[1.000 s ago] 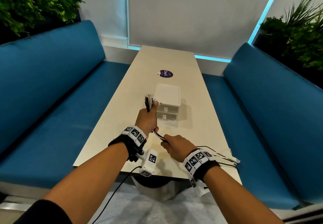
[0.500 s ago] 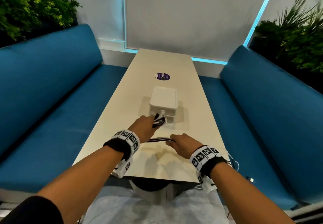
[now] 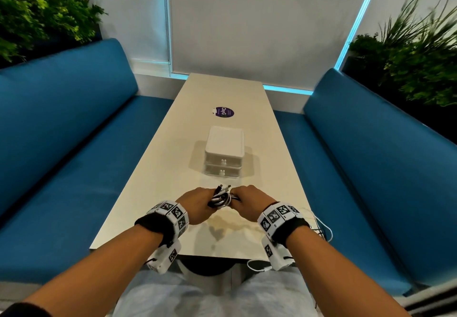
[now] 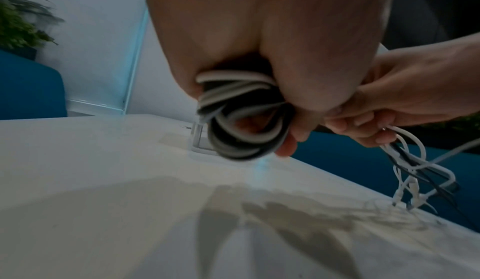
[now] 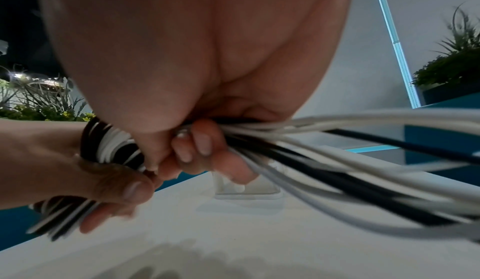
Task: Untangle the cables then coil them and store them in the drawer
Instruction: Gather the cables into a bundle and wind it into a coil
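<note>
A coil of black and white cables sits between my two hands above the near part of the table. My left hand grips the coil in its curled fingers. My right hand touches the left one and grips the loose cable strands, which trail back toward the table's right edge. A white two-drawer box stands on the table just beyond the hands, both drawers closed.
The long beige table runs away from me, with a purple round sticker beyond the box. Blue benches flank both sides. Cable ends hang off the table's near right corner. Plants stand behind the benches.
My left hand dropped from raised to low over the table, and my right hand moved up to meet it. More cable is wound onto the coil.
</note>
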